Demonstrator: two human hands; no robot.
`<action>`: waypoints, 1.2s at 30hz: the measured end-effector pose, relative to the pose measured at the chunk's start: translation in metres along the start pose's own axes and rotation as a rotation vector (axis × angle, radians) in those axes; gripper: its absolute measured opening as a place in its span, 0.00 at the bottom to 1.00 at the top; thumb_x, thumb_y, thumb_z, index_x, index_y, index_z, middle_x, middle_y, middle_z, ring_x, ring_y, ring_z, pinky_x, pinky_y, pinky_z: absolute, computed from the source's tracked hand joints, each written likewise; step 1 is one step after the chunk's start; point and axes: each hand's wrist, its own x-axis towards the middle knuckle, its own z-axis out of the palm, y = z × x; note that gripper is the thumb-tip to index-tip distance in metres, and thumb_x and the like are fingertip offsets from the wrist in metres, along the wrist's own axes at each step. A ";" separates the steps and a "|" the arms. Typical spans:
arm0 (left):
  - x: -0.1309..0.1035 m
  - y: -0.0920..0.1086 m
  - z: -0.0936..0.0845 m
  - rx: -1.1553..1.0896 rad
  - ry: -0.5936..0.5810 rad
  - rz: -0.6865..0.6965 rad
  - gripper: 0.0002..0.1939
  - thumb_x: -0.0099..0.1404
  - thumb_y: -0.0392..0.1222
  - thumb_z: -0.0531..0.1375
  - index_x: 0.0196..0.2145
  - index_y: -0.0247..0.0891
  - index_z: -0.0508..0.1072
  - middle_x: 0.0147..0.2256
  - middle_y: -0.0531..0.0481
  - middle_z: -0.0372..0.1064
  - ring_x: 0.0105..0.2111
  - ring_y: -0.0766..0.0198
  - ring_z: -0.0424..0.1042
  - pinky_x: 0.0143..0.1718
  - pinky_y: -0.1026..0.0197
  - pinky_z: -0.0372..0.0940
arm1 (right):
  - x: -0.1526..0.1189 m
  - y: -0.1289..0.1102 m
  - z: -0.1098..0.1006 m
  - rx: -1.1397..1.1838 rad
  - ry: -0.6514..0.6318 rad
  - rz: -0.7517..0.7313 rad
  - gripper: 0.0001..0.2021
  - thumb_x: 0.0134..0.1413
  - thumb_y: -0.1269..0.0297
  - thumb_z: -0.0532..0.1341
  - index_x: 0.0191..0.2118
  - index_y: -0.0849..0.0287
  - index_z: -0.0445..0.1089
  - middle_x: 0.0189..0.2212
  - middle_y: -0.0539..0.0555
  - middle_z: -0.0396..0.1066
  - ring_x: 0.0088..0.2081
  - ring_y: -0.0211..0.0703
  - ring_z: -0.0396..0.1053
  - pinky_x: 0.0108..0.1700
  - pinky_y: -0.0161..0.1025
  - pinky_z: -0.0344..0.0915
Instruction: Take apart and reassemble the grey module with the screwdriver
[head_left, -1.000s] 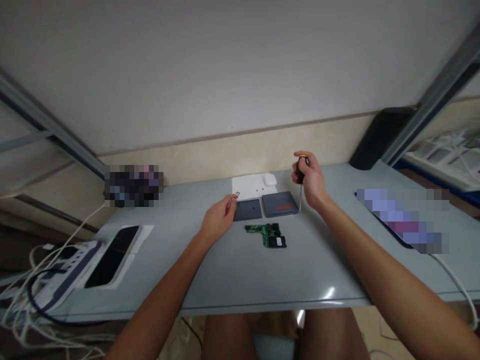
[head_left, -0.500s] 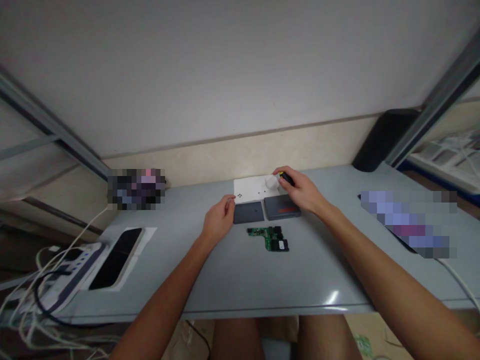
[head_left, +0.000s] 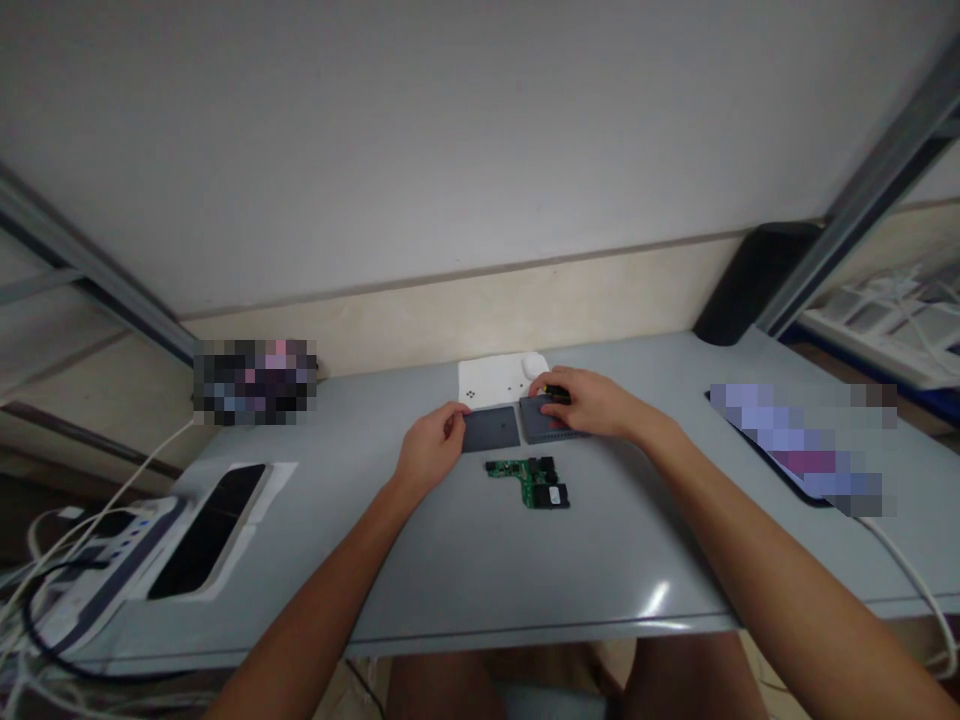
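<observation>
My left hand [head_left: 433,442] is closed at the left edge of a thin dark grey panel [head_left: 491,428], thumb and forefinger at its upper corner. In my right hand [head_left: 589,402] is a short screwdriver [head_left: 556,393] with a black and yellow handle, its tip hard to make out. This hand rests over a dark grey box [head_left: 534,422] with red marking, right of the panel, and partly hides it. A green circuit board [head_left: 526,482] with black parts lies nearer me. Behind the panel, several tiny dark pieces [head_left: 470,394] sit on a white sheet [head_left: 487,375].
A white rounded object [head_left: 534,366] stands on the sheet. At left are a phone [head_left: 214,530], a power strip [head_left: 124,560] with tangled cables, and a blurred-out item [head_left: 255,382]. A black cylinder [head_left: 754,285] and a blurred-out device [head_left: 799,450] with a cable are at right.
My right hand has come down and nearer with the screwdriver, from beside the white rounded object to the dark box. My left hand stays by the panel. The view has shifted slightly.
</observation>
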 end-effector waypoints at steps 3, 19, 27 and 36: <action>0.000 0.002 -0.002 -0.022 -0.038 0.036 0.16 0.76 0.41 0.54 0.48 0.41 0.82 0.33 0.50 0.79 0.30 0.60 0.74 0.36 0.60 0.64 | 0.001 0.003 0.001 0.022 -0.005 0.007 0.16 0.64 0.64 0.64 0.56 0.50 0.77 0.51 0.57 0.81 0.48 0.53 0.76 0.50 0.44 0.68; -0.001 0.003 -0.003 -0.005 -0.082 0.052 0.17 0.76 0.43 0.54 0.47 0.40 0.83 0.26 0.53 0.71 0.24 0.62 0.66 0.31 0.61 0.57 | 0.000 0.008 -0.006 0.039 -0.057 0.020 0.15 0.63 0.66 0.65 0.54 0.50 0.78 0.45 0.55 0.81 0.42 0.49 0.75 0.45 0.41 0.67; 0.000 0.001 -0.004 -0.016 -0.111 0.075 0.17 0.76 0.42 0.54 0.47 0.40 0.83 0.27 0.53 0.72 0.26 0.62 0.67 0.32 0.62 0.59 | -0.006 0.013 -0.016 0.074 -0.105 0.071 0.18 0.60 0.69 0.66 0.55 0.51 0.78 0.42 0.54 0.82 0.38 0.48 0.76 0.42 0.41 0.68; 0.000 0.002 -0.004 -0.023 -0.119 0.080 0.17 0.75 0.41 0.54 0.48 0.40 0.83 0.25 0.53 0.70 0.25 0.63 0.65 0.31 0.62 0.58 | -0.006 0.017 -0.013 0.059 -0.098 0.074 0.17 0.60 0.69 0.65 0.55 0.51 0.78 0.47 0.56 0.82 0.43 0.51 0.77 0.47 0.44 0.69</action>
